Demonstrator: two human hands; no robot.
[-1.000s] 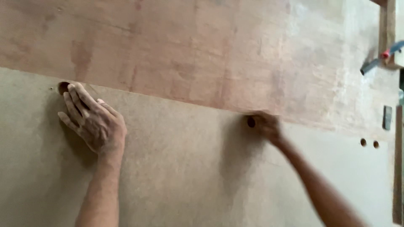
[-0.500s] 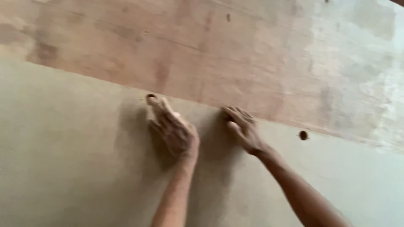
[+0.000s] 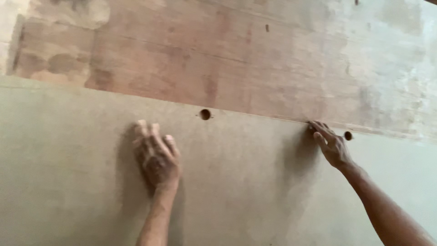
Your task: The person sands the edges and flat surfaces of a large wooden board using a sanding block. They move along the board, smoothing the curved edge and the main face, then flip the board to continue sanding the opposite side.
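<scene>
Head: hands [image 3: 157,157] flat on board [image 3: 236,191]

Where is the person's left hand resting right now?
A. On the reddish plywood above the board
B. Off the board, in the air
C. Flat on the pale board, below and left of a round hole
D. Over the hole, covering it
C: the left hand lies flat on the pale board, and the round hole shows uncovered up and to its right.
</scene>
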